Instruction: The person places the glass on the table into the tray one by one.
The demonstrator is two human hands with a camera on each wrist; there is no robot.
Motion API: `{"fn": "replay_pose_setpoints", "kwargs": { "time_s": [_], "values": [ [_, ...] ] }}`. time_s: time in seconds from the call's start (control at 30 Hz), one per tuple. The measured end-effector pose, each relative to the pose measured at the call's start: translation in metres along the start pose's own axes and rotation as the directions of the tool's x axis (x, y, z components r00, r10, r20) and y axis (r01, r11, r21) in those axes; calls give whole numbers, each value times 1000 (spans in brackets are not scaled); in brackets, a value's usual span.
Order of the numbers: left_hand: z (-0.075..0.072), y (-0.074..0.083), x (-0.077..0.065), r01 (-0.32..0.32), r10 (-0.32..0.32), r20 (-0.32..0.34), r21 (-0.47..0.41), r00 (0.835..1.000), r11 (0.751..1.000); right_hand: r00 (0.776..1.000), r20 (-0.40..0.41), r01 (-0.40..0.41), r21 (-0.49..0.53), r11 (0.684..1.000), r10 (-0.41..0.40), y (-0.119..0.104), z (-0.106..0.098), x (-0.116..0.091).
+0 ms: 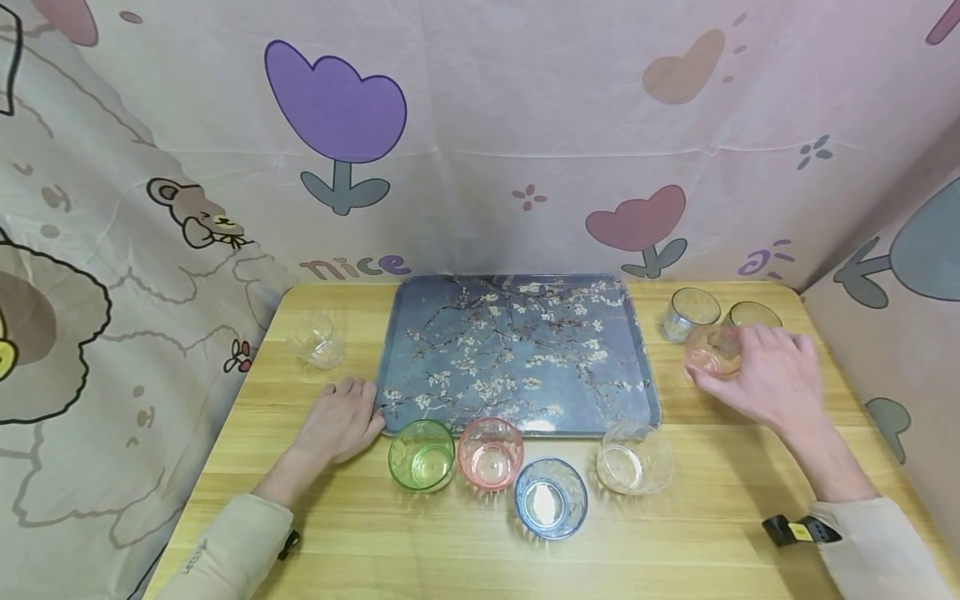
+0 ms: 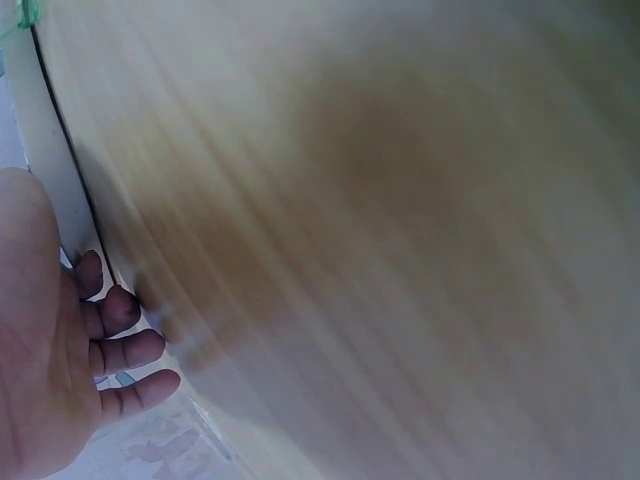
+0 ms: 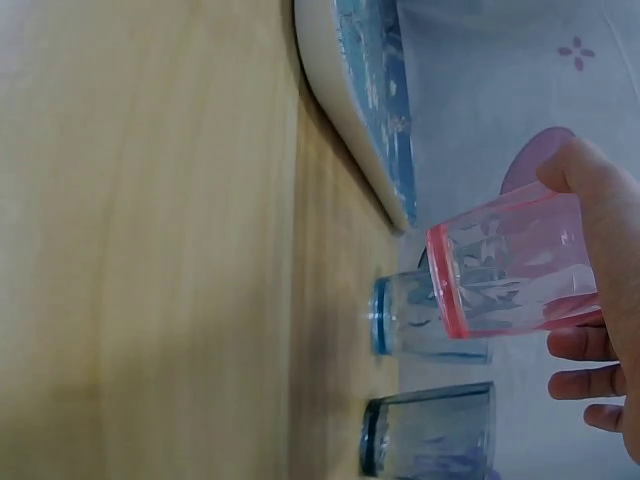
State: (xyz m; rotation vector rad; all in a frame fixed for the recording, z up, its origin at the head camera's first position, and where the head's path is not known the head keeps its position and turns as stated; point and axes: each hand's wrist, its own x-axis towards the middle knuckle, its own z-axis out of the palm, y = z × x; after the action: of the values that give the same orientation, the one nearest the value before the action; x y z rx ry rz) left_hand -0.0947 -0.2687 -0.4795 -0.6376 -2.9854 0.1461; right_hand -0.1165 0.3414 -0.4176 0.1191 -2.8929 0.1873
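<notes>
My right hand (image 1: 776,375) grips a pink-tinted drinking glass (image 3: 505,262) between thumb and fingers at the right of the table. The glass is held up off the wood, slightly tilted, its red-pink base facing the table in the right wrist view. Just beyond it stand a bluish glass (image 1: 678,327) and a darker grey glass (image 3: 435,430). My left hand (image 1: 341,421) rests on the table by the left front corner of a blue blossom-patterned tray (image 1: 510,358), thumb near the tray's edge. Its fingers are loosely bent and hold nothing.
Along the tray's front edge are a green glass bowl (image 1: 422,456), a pink bowl (image 1: 491,454) and a clear bowl (image 1: 636,458); a blue bowl (image 1: 551,498) sits nearer. A clear glass (image 1: 318,342) lies left of the tray. Patterned cloth (image 1: 480,167) hangs behind.
</notes>
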Motion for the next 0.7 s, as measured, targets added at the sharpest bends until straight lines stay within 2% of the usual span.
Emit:
{"fn": "replay_pose_setpoints", "kwargs": {
  "time_s": [0.23, 0.7],
  "values": [
    [0, 0, -1, -1, 1, -3, -2, 1000, 1000, 995, -77, 72, 10, 997, -71, -14, -2, 16],
    [2, 0, -1, -2, 2, -21, 1, 1000, 1000, 990, -84, 118, 92, 989, -110, -40, 7, 55]
  ]
}}
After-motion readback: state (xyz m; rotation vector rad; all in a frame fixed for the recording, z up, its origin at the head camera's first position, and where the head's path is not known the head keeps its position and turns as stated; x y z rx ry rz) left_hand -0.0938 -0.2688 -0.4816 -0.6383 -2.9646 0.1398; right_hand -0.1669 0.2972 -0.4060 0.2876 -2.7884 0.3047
